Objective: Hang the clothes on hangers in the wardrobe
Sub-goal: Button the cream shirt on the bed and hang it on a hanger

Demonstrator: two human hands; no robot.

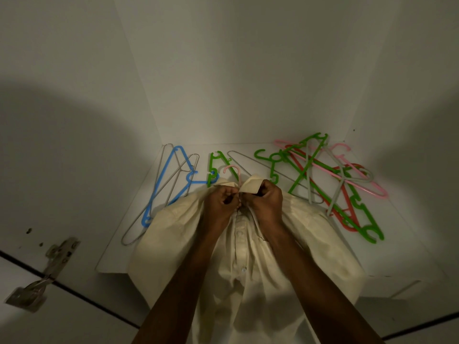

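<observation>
1. Cream button-up shirt draped over the front edge of the wardrobe shelf, collar toward the back wall, tails hanging off toward the wearer of the camera.
2. Pale pink hanger already inside the shirt; only its hook pokes out above the collar.
3. Left hand and right hand close together at the neckline, fingers curled and pinching the two front edges just under the collar, seemingly working the top button; whether that button is through its hole cannot be told.
4. Step in hand, judging by this: closing the shirt on its hanger so that it will not slip off.
5. Next move calls for finishing the button, taking the hook, and lifting the shirt to a rail; no rail in view, so its place is unknown.
6. Farther out on the shelf: blue hanger crossed with thin metal wire hangers at left, a green hanger just behind the collar, and a tangled heap of green, red, pink and grey hangers at right.
7. Metal door hinge at lower left.
</observation>
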